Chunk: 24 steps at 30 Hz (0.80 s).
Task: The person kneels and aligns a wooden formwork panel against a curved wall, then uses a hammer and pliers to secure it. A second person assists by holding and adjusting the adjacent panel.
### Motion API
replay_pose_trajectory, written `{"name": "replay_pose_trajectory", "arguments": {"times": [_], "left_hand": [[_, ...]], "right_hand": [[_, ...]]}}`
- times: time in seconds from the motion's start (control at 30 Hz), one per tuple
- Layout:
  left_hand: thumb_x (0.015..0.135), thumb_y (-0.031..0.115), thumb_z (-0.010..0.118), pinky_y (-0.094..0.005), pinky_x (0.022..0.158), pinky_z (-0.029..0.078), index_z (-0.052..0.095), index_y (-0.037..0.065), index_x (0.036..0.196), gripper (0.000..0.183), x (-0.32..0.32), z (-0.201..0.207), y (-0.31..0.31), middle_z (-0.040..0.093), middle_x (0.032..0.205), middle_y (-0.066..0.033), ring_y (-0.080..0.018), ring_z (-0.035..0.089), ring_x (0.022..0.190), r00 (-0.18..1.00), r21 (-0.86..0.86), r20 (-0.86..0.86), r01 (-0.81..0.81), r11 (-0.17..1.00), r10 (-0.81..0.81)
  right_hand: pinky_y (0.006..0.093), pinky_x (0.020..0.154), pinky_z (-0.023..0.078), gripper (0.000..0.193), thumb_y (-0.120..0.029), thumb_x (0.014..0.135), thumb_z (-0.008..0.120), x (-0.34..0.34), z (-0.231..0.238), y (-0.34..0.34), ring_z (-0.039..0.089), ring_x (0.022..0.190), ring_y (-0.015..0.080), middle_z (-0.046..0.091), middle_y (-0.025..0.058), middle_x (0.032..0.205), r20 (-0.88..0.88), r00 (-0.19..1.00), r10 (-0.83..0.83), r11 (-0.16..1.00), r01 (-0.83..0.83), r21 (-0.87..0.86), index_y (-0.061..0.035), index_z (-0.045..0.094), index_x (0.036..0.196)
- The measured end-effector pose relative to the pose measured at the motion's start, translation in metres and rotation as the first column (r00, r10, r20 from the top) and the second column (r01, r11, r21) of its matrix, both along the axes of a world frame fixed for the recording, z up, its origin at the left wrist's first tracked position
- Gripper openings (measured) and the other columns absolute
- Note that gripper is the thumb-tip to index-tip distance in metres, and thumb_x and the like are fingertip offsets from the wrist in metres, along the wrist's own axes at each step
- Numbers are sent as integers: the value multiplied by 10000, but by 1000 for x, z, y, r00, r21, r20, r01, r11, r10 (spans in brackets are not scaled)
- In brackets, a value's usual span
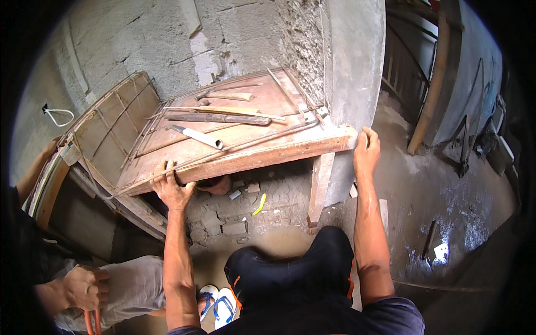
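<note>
Co-worker's hand (pixel 84 287) at L w/ red handles (pixel 92 322) | hammer (pixel 231 96), bar (pixel 218 119) atop platform (pixel 268 156) by wall (pixel 245 39) | my L hand (pixel 172 191): fingers wide, front edge | my R hand (pixel 367 151): curled, R corner, I can't tell grip

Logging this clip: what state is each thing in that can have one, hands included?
Wooden platform: raised, laden.
Left hand: gripping the platform's front edge.
Right hand: curled around its right corner.
Hammer: lying on the platform.
White-handled tool: lying on the platform.
Wooden post: standing beneath the platform.
Yellow object: lying on the ground.
Co-worker's hand: closed around red handles.
Floor at right: shiny, apparently wet.
</note>
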<state>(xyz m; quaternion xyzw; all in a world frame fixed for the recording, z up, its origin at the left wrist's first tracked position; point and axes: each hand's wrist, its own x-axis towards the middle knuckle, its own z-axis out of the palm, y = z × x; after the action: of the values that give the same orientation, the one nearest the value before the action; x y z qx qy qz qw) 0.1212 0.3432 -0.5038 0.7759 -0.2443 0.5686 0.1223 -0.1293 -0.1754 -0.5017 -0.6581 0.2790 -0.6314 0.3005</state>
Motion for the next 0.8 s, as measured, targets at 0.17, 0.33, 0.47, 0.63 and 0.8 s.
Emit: {"name": "replay_pose_trajectory", "arguments": {"times": [0.17,0.33,0.47,0.63,0.8], "left_hand": [[597,485,961,-551,1251,303,565,154,1559,1091,-3,8,2,550,1583,-106,-315,489,1472,1000,29,-21,-1,1000,2],[624,458,946,-522,1211,315,591,240,1545,1011,-2,12,3,544,1587,-88,-289,494,1467,999,24,-34,29,999,-28],[636,468,943,-512,1198,326,617,232,1506,959,-3,12,2,564,1556,-79,-283,511,1441,1000,24,-6,8,1000,-8],[595,407,960,-497,1187,347,644,211,1465,947,-7,14,-3,600,1496,-71,-312,531,1399,998,-25,6,59,998,-59],[599,382,955,-504,1189,388,663,186,1455,926,-8,14,-4,628,1483,-100,-335,554,1380,996,-25,48,73,997,-71]], "right_hand": [[419,905,564,176,-211,1030,695,26,37,0,721,978,297,745,138,1056,-41,994,103,994,-104,-38,-56,748,1094],[474,939,535,155,-162,1005,637,41,16,-4,685,1019,373,720,166,1044,14,1000,-15,990,17,-137,-43,733,1028],[451,954,523,243,-186,1052,563,39,5,-11,673,1027,339,712,154,1037,2,1000,16,978,-15,-209,-11,729,1031],[476,968,521,223,-183,1034,590,33,3,-14,670,1058,368,718,169,1062,14,998,68,963,-62,-261,-29,750,1039],[471,977,523,226,-178,1035,585,32,3,-16,671,1066,365,728,161,1066,-4,998,69,961,-67,-268,-38,762,1039]]}}
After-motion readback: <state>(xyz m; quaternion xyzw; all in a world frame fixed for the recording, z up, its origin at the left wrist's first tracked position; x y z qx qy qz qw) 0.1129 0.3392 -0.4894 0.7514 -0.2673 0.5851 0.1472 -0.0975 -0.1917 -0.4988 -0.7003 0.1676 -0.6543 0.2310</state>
